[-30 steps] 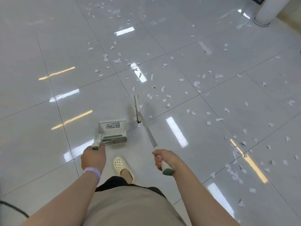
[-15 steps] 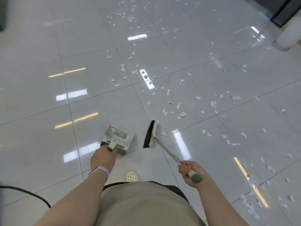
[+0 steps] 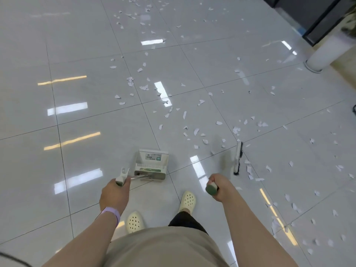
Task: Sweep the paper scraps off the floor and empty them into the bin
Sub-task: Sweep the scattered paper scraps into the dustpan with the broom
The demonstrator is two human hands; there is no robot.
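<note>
Since half a sec ago the broom head [image 3: 237,160] has swung out from just beside the dustpan [image 3: 152,164] to the person's right, now well apart from the pan; the pan has turned a bit too. Paper scraps [image 3: 194,132] lie mostly ahead of and to the right of both grips, spread over the tiled floor [image 3: 77,54], far too many to count, w/ a thicker trail along the right side. Broom head's long axis runs roughly fwd-back, black bristles facing right, a few scraps just beside them; the shaft is motion-blurred. Right hand [image 3: 219,187] is wrapped round the broom's green handle end, so it's the nearer hand to the scraps. Left hand [image 3: 114,196] grips the dustpan handle [image 3: 120,180], pan mouth pointing fwd, nothing visible inside. Next stroke likely needs to pull scraps left toward the pan. Counted: 1 broom, 1 dustpan, 2 cream clogs [image 3: 187,201]. Can't pick out a bin for sure.
</note>
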